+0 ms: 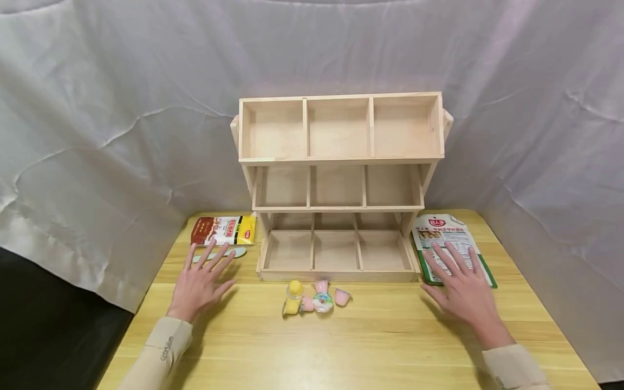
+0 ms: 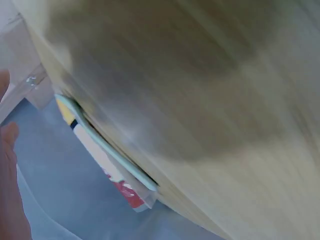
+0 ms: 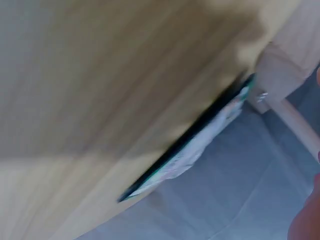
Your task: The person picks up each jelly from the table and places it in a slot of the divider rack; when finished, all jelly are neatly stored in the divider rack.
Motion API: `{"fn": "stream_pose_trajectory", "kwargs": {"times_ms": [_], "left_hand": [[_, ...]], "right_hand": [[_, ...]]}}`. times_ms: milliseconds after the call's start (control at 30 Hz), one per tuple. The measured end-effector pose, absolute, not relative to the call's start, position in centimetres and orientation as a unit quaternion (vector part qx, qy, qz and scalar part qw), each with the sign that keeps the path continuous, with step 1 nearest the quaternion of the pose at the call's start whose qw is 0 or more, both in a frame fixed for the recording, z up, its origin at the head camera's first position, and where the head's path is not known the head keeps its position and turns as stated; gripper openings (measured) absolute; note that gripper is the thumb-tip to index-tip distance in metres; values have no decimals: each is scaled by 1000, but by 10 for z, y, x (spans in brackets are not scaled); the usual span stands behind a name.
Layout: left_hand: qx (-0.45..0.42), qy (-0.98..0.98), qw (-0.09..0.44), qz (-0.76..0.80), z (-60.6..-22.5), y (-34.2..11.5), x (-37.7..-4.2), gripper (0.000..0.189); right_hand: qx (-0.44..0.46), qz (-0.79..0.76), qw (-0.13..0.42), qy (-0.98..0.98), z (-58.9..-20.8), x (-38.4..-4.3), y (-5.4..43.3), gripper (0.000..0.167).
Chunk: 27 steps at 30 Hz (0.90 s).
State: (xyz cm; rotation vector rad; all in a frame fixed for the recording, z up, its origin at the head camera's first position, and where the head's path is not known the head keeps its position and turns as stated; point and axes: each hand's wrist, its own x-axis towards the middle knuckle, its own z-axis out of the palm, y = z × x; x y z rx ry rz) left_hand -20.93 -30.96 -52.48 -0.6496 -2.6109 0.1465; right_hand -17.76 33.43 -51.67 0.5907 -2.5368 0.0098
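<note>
My left hand [image 1: 196,290] is at the left of the table with its fingers spread, holding nothing. Just beyond its fingertips lie a pale green flat strip [image 1: 239,252] and a red, white and yellow snack packet [image 1: 224,230]. On the right side, my right hand [image 1: 465,295] also has spread fingers and holds nothing. It partly covers a white and green food pouch [image 1: 450,230]; whether they touch I cannot tell. Between the hands sit several small jelly cups, with yellow ones [image 1: 295,288] to the left and pink ones [image 1: 342,297] to the right.
A three-tier wooden organizer [image 1: 341,161] stands at the back middle, each tier split into three bare compartments. Its lowest tier rests on the wooden table [image 1: 312,355], just behind the jelly cups. Grey curtains [image 1: 146,108] hang behind and on both sides.
</note>
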Motion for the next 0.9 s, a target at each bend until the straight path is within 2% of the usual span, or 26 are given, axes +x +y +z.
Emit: {"fn": "stream_pose_trajectory", "kwargs": {"times_ms": [233, 333, 467, 700, 900], "left_hand": [[-196, -963, 183, -2, -518, -293, -207, 76], [-167, -969, 164, -80, -518, -279, -206, 74], [-134, -963, 138, -188, -520, -260, -206, 73], [-97, -925, 102, -354, -528, -231, -208, 66], [-68, -870, 72, -483, -543, -212, -211, 61]], "right_hand": [[235, 57, 305, -921, -502, -176, 295, 81], [243, 88, 304, -917, -497, -174, 277, 73], [248, 138, 278, -918, -494, -169, 252, 60], [262, 181, 232, -919, -499, -166, 209, 54], [251, 200, 161, -933, -505, -161, 179, 44]]}}
